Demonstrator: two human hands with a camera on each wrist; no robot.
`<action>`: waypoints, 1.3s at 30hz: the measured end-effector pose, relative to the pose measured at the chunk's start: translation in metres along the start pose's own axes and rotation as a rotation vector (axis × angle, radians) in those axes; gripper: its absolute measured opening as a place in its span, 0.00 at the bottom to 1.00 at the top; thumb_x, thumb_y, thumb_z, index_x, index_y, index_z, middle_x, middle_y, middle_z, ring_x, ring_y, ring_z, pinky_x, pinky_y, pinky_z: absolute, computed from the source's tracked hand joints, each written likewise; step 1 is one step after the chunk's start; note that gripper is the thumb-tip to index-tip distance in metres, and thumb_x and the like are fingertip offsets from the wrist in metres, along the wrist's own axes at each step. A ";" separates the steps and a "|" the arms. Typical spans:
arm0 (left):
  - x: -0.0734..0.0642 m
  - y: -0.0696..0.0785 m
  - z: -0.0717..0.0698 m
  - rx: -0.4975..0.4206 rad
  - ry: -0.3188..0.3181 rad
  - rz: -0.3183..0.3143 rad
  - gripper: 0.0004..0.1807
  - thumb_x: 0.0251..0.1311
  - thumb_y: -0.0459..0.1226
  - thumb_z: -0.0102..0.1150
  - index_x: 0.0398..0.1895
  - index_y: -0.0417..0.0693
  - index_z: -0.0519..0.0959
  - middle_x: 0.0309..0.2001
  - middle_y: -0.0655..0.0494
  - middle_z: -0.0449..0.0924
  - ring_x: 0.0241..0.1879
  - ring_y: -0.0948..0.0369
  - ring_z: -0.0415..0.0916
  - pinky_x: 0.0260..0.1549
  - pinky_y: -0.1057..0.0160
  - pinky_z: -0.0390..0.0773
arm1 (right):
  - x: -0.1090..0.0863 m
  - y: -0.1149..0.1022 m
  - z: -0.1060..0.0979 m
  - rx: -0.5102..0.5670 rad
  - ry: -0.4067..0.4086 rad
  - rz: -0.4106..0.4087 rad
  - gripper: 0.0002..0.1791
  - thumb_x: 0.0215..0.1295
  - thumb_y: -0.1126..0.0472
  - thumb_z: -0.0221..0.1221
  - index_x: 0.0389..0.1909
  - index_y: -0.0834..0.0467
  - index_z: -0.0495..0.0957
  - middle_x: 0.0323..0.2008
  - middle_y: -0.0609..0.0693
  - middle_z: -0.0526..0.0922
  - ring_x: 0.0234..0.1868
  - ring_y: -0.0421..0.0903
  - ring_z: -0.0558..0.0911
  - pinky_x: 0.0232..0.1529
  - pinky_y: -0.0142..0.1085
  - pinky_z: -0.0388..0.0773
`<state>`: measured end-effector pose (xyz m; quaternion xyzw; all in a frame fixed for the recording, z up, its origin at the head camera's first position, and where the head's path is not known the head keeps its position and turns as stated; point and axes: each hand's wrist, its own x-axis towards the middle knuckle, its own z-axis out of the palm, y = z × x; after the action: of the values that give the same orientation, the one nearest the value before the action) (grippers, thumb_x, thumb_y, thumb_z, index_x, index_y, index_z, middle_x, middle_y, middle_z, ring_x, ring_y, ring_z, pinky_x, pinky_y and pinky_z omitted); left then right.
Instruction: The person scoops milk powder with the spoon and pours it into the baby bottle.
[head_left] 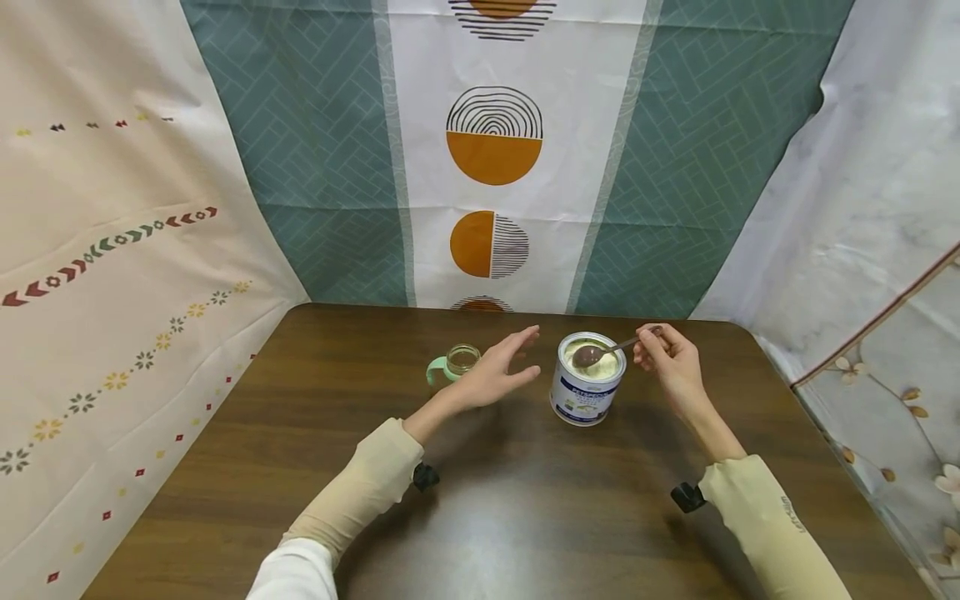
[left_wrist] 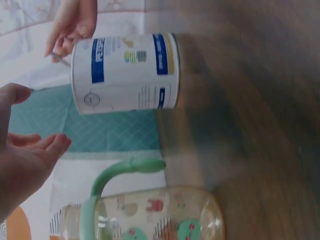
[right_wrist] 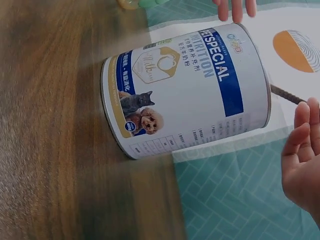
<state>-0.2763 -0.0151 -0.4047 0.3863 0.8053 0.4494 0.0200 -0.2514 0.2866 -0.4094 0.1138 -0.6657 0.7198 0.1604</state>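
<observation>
An open milk powder can [head_left: 583,398], white with blue bands, stands on the table with pale powder [head_left: 600,367] near its rim. My right hand [head_left: 671,364] pinches the handle end of a dark spoon [head_left: 588,356], whose bowl is over the powder inside the can's mouth. To the left of the can my left hand [head_left: 495,372] is held in the air, thumb and fingers spread and nothing between them. Behind that hand is a clear baby bottle [head_left: 462,358] without a lid, with a green handle [head_left: 435,371]; the left wrist view shows its printed side [left_wrist: 155,215].
The brown wooden table [head_left: 300,467] reaches back to a green and white patterned curtain [head_left: 495,158]. Light cloth hangs on the left [head_left: 112,250] and right [head_left: 862,208] sides. The can and the bottle both stand toward the table's far edge.
</observation>
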 end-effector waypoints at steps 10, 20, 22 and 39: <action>0.010 -0.008 0.025 -0.044 -0.026 -0.088 0.40 0.64 0.40 0.60 0.75 0.43 0.52 0.72 0.42 0.59 0.67 0.46 0.65 0.65 0.52 0.69 | -0.005 -0.022 0.015 -0.200 0.011 -0.148 0.01 0.66 0.72 0.56 0.36 0.66 0.76 0.20 0.42 0.81 0.20 0.33 0.78 0.19 0.25 0.70; 0.023 -0.013 0.045 -0.100 -0.016 -0.184 0.46 0.59 0.45 0.66 0.75 0.44 0.53 0.71 0.47 0.61 0.68 0.53 0.65 0.66 0.57 0.68 | -0.009 -0.026 0.021 -0.218 0.081 -0.190 0.02 0.63 0.73 0.59 0.34 0.69 0.76 0.18 0.42 0.81 0.16 0.34 0.78 0.15 0.27 0.69; 0.026 -0.014 0.047 -0.115 -0.014 -0.192 0.47 0.57 0.45 0.67 0.75 0.45 0.53 0.71 0.47 0.61 0.68 0.54 0.65 0.65 0.58 0.69 | -0.009 -0.026 0.022 -0.254 0.095 -0.216 0.06 0.63 0.71 0.60 0.34 0.72 0.75 0.17 0.41 0.81 0.15 0.34 0.76 0.14 0.27 0.68; 0.045 -0.020 0.058 -0.086 0.009 -0.196 0.54 0.50 0.46 0.73 0.75 0.41 0.51 0.71 0.46 0.62 0.66 0.54 0.69 0.63 0.58 0.72 | -0.012 -0.029 0.028 -0.376 0.127 -0.360 0.06 0.66 0.71 0.57 0.34 0.74 0.76 0.18 0.55 0.77 0.18 0.29 0.74 0.16 0.22 0.66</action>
<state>-0.2980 0.0487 -0.4397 0.3023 0.8192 0.4812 0.0769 -0.2303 0.2598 -0.3846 0.1533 -0.7455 0.5490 0.3454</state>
